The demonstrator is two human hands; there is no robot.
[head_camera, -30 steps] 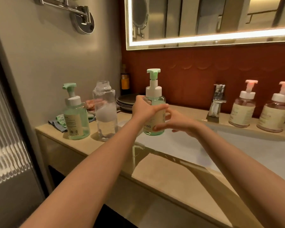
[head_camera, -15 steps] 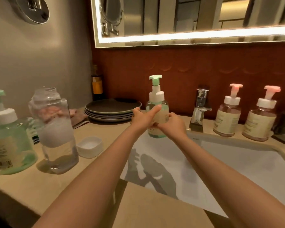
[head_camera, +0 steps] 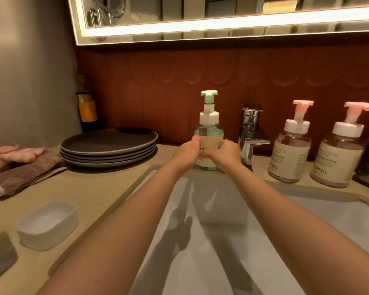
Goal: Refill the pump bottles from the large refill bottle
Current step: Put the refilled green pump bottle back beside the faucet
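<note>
Green bottle (head_camera: 209,135) is at the back edge of the sink (head_camera: 307,220), just left of the tap (head_camera: 250,133). Both hands are wrapped round its lower half, the left hand (head_camera: 186,152) on one side and the right hand (head_camera: 226,153) on the other. Fingers are curled and clamped on the body. Its base looks level with the ledge (head_camera: 94,188), but I honestly can't tell if it's resting there or just off it. The pump's screwed on and the bottle's upright.

Stuff I'd worry about from here:

- The ledge behind the basin is narrow. If the bottle sits half over the rim when the hands let go, it could tip into the sink.
- The tap is right beside the right hand, so any sideways swing could knock knuckles or bottle against it.
- The bottle looks smooth, and if there's soap on the outside it'll be slippery. With the grip low and that tall pump up top, it could twist or slide.
- The pink bottles (head_camera: 292,154) are just past the tap, close enough for an elbow to clip.
- The plates (head_camera: 109,145) are well off to the left, no real bother.

The refill bottle isn't in view, so pouring can't happen from this spot anyway.
</note>
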